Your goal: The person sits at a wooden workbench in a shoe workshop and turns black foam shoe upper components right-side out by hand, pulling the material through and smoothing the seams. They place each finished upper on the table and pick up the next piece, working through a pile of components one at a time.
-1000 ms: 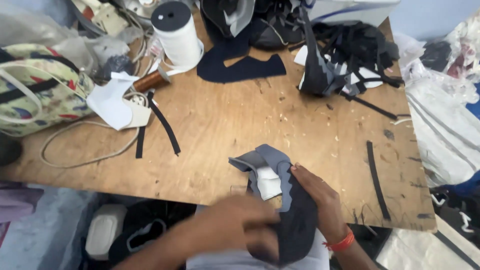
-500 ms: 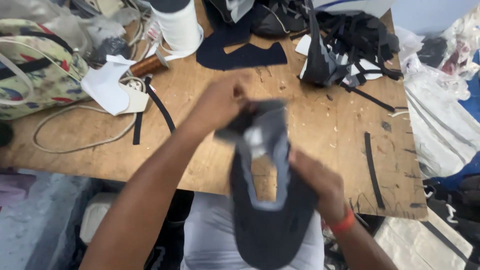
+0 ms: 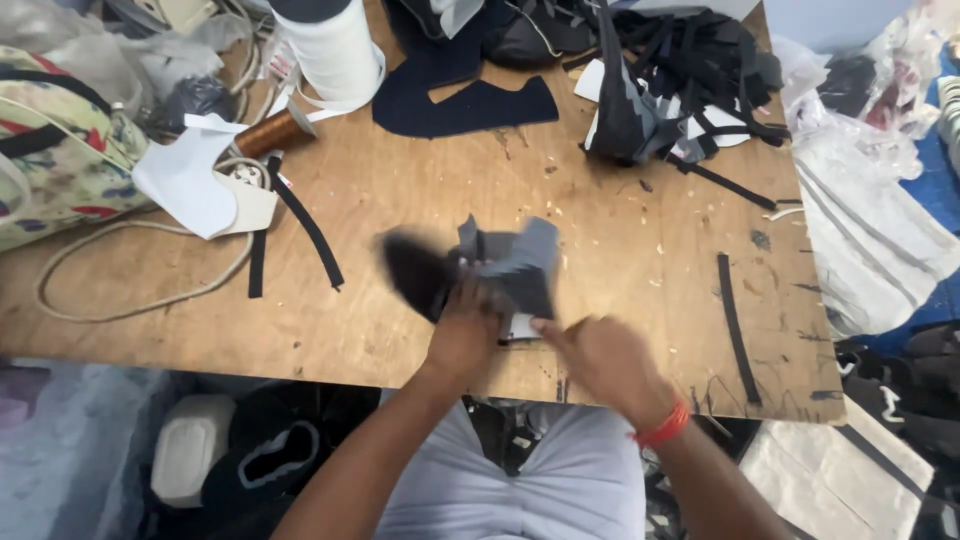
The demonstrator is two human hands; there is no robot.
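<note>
Seemingly soft and light, the grey fabric piece [image 3: 515,265] is flopping above the left hand [image 3: 465,325] clenching its lower edge, the right hand [image 3: 600,360] pinching alongside.

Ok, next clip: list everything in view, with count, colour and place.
fabric piece: one, grey and black, mid-table, held by both hands
table: one, bare plywood, fills the view
spool: one, white, top edge left of centre
bobbin: one, copper-brown, beside the spool
navy cutout: one, dark blue, top centre
strap pile: one heap, black and grey, top right
loose strips: several, black, left and right on the table
white piece: one, white, left
bag: one, patterned green, far left
cord: one, beige, left edge
left hand: grips the fabric piece
right hand: red band at wrist, fingertips on the fabric piece
</note>
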